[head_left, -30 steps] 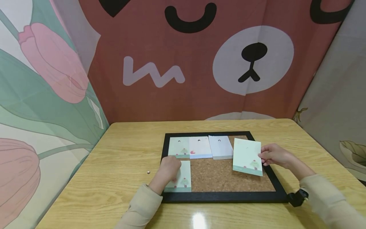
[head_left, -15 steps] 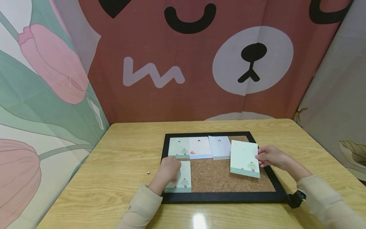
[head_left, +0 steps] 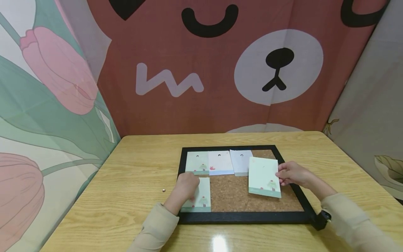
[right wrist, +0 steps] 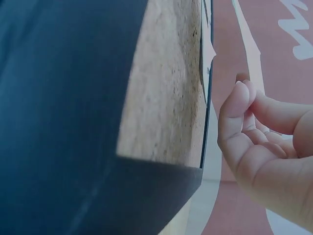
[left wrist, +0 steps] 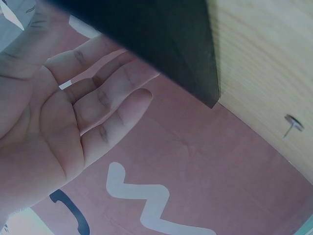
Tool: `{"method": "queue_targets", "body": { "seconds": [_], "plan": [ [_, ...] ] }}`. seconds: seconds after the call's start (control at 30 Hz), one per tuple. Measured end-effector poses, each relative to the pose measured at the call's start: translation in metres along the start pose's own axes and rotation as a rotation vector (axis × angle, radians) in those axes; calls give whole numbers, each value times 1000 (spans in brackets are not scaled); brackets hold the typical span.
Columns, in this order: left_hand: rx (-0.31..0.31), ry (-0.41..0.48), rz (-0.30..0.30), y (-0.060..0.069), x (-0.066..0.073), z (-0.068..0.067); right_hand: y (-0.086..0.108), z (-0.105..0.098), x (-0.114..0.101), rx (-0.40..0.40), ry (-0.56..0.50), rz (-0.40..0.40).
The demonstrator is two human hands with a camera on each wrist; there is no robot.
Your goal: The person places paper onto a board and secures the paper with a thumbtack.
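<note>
My right hand pinches the right edge of a pale green sheet of notepaper, raised over the right part of a black-framed corkboard. In the right wrist view, thumb and index finger meet at the edge of this thin sheet. My left hand lies over another green sheet at the board's lower left. The left wrist view shows its fingers fairly straight and loose, some tips hidden behind the frame. Three sheets, one being a white sheet, hang along the top row under silver thumbtacks.
A loose thumbtack lies on the wooden table, left of the board; the left wrist view shows this thumbtack too. Printed cloth hangs behind the table and at both sides.
My right hand has carried the green sheet leftward and a little nearer over the corkboard. The left hand has stayed in place on the lower-left sheet.
</note>
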State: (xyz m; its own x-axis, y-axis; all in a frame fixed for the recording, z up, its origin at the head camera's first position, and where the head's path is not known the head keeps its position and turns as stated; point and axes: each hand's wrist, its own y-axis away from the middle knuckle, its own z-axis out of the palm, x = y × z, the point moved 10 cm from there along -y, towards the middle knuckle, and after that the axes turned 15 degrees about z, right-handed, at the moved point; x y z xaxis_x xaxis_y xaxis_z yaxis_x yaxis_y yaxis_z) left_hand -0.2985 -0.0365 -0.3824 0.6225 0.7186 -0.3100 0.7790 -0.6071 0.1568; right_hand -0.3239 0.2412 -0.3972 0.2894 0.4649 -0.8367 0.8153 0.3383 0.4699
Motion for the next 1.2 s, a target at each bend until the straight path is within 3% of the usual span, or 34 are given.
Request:
{"method": "queue_targets", "body": {
  "seconds": [0.63,0.87,1.2],
  "plan": [
    [-10,20,3,0,0,1,-11,25,0,-56,-31,1],
    [-6,9,-7,0,-1,1,-16,27,3,-17,-18,54],
    [-18,13,-13,1,-1,2,-18,37,-1,-28,-27,43]
  ]
}}
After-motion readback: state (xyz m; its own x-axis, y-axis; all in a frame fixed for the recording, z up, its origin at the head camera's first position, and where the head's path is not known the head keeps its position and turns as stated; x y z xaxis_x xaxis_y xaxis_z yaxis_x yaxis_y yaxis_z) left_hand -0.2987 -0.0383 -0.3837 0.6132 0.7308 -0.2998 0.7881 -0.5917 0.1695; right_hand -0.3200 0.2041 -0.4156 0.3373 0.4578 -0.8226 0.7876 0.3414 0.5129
